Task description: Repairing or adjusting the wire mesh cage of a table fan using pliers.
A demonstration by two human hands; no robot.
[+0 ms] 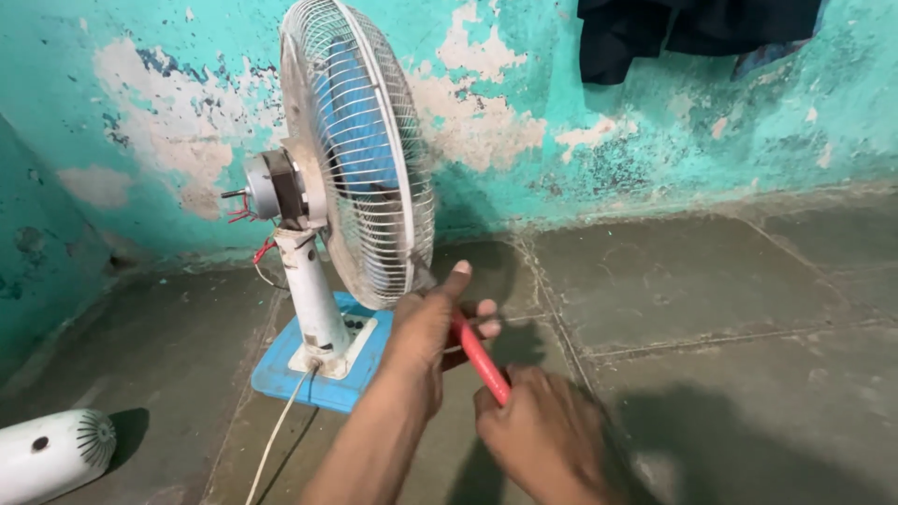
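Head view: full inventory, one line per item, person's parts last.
table fan: 1, white wire cage with blue blades, upright on the floor, left of centre
fan motor: 1, grey, bare at the fan's rear, red wires showing
fan base: 1, blue with white stem
power cord: 1, white, trails from the base toward the bottom edge
motor cover: 1, white, lying on the floor, bottom left
dark cloth: hanging on the wall, top right
wall: turquoise, paint peeling
red-handled tool: 1, between both hands, tip hidden
left hand: at the cage's lower rim, on the tool
right hand: closed on the red handle
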